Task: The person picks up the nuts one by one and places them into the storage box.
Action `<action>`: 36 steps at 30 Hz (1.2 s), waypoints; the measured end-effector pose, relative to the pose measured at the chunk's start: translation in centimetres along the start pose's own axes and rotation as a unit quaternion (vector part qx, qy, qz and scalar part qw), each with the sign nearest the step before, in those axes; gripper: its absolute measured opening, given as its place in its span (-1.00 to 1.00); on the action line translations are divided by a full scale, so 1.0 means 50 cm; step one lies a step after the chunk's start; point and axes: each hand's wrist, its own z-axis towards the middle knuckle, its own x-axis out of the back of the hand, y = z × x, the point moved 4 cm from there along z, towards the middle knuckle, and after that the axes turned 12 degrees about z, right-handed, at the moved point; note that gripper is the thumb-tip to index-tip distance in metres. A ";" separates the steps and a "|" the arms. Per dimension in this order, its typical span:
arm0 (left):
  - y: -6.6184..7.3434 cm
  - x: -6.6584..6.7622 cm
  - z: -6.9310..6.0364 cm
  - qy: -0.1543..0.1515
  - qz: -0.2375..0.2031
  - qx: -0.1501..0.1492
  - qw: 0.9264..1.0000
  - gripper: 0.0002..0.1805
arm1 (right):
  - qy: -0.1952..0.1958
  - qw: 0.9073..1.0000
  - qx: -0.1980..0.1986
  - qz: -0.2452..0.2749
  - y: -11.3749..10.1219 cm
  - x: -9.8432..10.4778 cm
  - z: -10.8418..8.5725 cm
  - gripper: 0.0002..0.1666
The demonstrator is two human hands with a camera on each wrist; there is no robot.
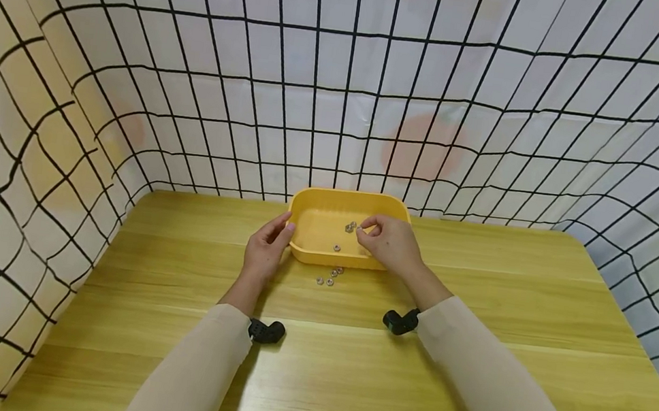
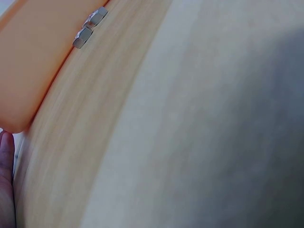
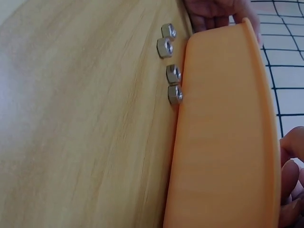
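Nearest me are my pale sleeves (image 1: 192, 367), with a small black camera (image 1: 266, 332) at each wrist, over a wood-grain table (image 1: 332, 384). Farther out, four loose nuts (image 1: 330, 282) lie on the tabletop just in front of the yellow tray (image 1: 323, 258); two of them sit close to its front wall. The tray rests near the table's far side. My left hand (image 1: 264, 249) is at its left end, fingers and thumb against the edge; I can't tell whether they grip it or only touch. My right hand (image 1: 392, 244) is over the tray's right part, fingers bent, thumb and fingertip brought close; what lies between them is too small for me to tell. Inside the tray, a few more nuts cluster beside those fingertips, and one sits apart nearer the front wall. Beyond stands a black wire grid (image 1: 348, 90), then whitish cloth (image 1: 357, 116) with faint orange spots.
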 end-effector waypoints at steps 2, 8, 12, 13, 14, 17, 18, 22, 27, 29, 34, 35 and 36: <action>-0.001 0.000 0.000 -0.003 0.000 0.002 1.000 -0.56 | -0.002 1.000 -0.003 -0.002 0.003 -0.001 0.006 -0.74; 0.000 0.000 0.001 0.000 0.002 0.006 1.000 -0.56 | -0.009 1.000 0.001 -0.013 0.004 -0.002 0.023 -0.73; 0.001 0.001 0.002 0.002 0.002 0.005 1.000 -0.57 | -0.014 1.000 0.001 -0.012 0.001 -0.006 0.033 -0.73; 0.001 0.000 0.002 0.002 0.003 0.004 1.000 -0.57 | -0.016 1.000 0.001 -0.012 0.001 -0.007 0.035 -0.73; 0.001 0.000 0.002 0.003 0.003 0.003 1.000 -0.57 | -0.017 1.000 -0.001 -0.012 0.001 -0.009 0.037 -0.73; 0.002 0.001 0.001 0.003 0.000 0.003 1.000 -0.57 | -0.021 1.000 -0.010 -0.018 0.004 -0.015 0.043 -0.73; 0.002 0.001 0.000 0.003 0.001 0.004 1.000 -0.58 | -0.023 0.999 -0.013 -0.020 0.005 -0.017 0.044 -0.73; 0.005 0.001 -0.002 0.001 0.002 0.005 1.000 -0.58 | -0.025 0.999 -0.024 -0.023 0.010 -0.022 0.046 -0.72; 0.003 0.000 -0.001 0.006 0.003 0.004 1.000 -0.57 | -0.021 0.999 -0.022 -0.029 0.012 -0.026 0.046 -0.71; 0.001 -0.001 0.000 0.007 0.004 0.005 1.000 -0.58 | -0.021 0.999 -0.023 -0.032 0.013 -0.027 0.045 -0.70; 0.002 -0.001 0.000 0.005 0.008 0.003 1.000 -0.57 | -0.018 0.999 -0.027 -0.028 0.017 -0.028 0.044 -0.71; 0.003 -0.001 0.000 0.006 0.008 0.003 1.000 -0.57 | -0.018 0.999 -0.027 -0.028 0.018 -0.028 0.044 -0.71; 0.003 -0.001 0.000 0.006 0.008 0.002 1.000 -0.57 | -0.018 0.999 -0.027 -0.026 0.018 -0.029 0.044 -0.71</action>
